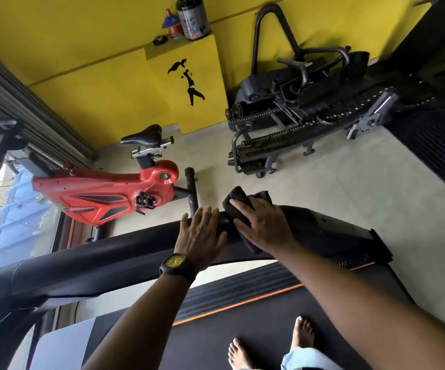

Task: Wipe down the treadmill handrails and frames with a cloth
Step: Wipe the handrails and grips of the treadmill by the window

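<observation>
a person standing barefoot on a treadmill belt (pixel 216 343) presses a dark cloth (pixel 238 197) onto the black handrail (pixel 109 257) with the right hand (pixel 265 227), fingers spread and nearly straight over the fabric rather than curled round it. the left hand (pixel 201 232), a black watch (pixel 174 264) at its wrist, rests just beside it on the same rail, fingers relaxed and holding nothing. the cloth lies bunched over the rail's top, partly under the palm. a red exercise bike (pixel 103 193) stands beyond, near a yellow wall (pixel 82 76).
</observation>
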The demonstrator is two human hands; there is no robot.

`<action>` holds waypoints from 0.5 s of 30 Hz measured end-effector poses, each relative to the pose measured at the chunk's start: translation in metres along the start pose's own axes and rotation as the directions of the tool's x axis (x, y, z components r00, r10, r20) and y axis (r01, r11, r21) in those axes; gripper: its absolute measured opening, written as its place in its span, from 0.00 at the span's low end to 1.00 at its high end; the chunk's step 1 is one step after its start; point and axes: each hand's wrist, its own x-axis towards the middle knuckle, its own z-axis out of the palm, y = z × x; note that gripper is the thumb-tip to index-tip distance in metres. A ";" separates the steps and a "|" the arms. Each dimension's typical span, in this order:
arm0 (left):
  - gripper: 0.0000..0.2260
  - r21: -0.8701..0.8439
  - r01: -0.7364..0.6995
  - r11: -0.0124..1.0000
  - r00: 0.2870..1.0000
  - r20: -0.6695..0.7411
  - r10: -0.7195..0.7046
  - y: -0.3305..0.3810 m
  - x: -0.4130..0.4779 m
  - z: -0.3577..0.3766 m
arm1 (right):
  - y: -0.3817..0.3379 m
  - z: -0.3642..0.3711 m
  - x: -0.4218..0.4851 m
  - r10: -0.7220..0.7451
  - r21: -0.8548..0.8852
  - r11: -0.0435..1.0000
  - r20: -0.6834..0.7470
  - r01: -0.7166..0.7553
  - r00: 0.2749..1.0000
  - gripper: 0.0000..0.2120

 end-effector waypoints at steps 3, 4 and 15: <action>0.35 0.001 0.010 1.000 1.000 0.014 -0.010 0.004 0.002 -0.001 | 0.006 -0.001 0.009 0.197 0.028 0.980 -0.050 -0.196 0.979 0.26; 0.36 0.002 0.012 1.000 1.000 0.020 -0.012 0.006 0.002 -0.002 | -0.004 0.005 0.002 0.260 0.040 0.965 -0.081 -0.258 0.962 0.25; 0.36 0.010 0.066 0.998 0.998 0.026 -0.066 0.023 0.009 0.000 | 0.011 0.009 -0.003 0.306 0.034 0.952 -0.123 -0.304 0.944 0.25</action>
